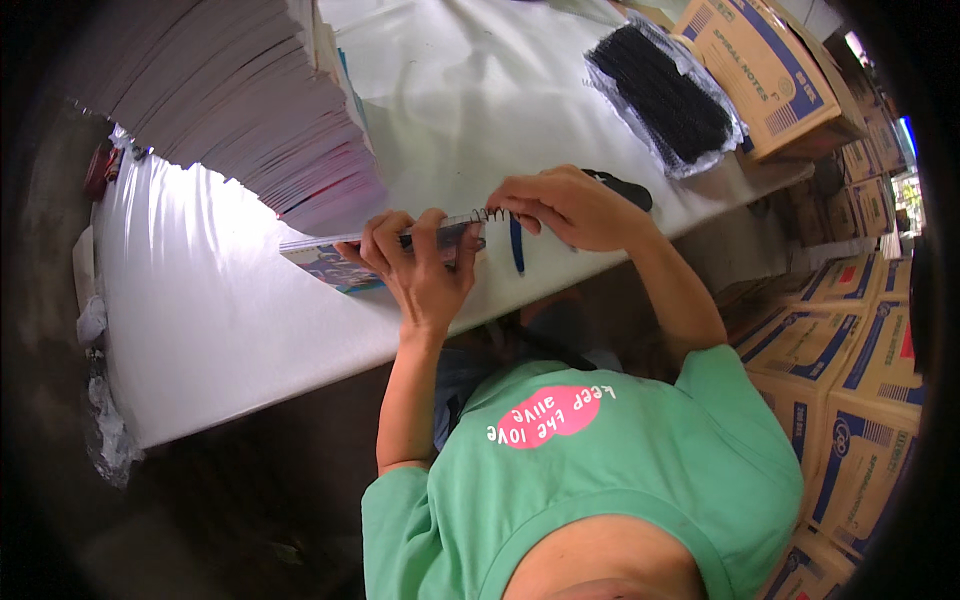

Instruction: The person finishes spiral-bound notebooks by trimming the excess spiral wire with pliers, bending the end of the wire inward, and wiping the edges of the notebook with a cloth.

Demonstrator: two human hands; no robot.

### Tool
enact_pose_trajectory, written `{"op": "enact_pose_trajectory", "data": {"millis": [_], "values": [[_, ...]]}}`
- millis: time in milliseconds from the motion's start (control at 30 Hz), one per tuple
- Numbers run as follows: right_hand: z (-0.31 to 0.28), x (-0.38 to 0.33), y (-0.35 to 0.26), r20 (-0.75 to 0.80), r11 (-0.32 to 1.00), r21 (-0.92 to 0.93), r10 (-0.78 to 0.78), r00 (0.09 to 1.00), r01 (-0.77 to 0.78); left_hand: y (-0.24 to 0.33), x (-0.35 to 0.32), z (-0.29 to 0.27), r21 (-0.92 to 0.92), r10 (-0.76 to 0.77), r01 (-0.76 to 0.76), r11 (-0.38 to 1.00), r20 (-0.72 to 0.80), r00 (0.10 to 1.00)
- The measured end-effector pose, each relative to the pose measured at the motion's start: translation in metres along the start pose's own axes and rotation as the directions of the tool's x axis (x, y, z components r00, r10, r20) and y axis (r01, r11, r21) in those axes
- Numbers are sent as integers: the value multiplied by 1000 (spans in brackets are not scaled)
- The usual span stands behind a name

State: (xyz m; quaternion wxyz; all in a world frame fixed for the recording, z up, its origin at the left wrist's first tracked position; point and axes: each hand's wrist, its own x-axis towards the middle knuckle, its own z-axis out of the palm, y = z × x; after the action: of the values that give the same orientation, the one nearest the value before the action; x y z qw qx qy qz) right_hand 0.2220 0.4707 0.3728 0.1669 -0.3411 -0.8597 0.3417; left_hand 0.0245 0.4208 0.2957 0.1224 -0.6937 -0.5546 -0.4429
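Observation:
My left hand grips a thin notebook with a colourful cover, its edge turned up above the white-covered table. Along that edge a dark spiral coil sticks out at the right end. My right hand is closed with fingers and thumb pinched at the free end of this coil. Just below the right fingers lies a slim blue object, perhaps a pen or cutter. Partly hidden behind the right hand rests a black object whose kind I cannot make out.
A tall stack of notebooks or paper stands at the left back of the white table. At the back right is a plastic bag of black coils beside a cardboard box. Several stacked cartons line the right side.

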Motion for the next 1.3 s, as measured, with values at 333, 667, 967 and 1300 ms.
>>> {"op": "enact_pose_trajectory", "data": {"millis": [333,667,967,1300], "values": [[-3,-112,113,-335,815,-497,138,932,-299,10,-6,-23,-196,61,-38,980,112,992],[-13,-39,35,-495,465,796,131,859,388,18,-8,-40,-144,42,-15,990,189,981],[43,4,50,-154,535,807,-215,964,248,14,-10,-40,-165,-24,62,984,227,974],[17,9,36,-207,472,797,-375,904,378,21,-11,-41,-248,-69,108,963,160,985]]}}
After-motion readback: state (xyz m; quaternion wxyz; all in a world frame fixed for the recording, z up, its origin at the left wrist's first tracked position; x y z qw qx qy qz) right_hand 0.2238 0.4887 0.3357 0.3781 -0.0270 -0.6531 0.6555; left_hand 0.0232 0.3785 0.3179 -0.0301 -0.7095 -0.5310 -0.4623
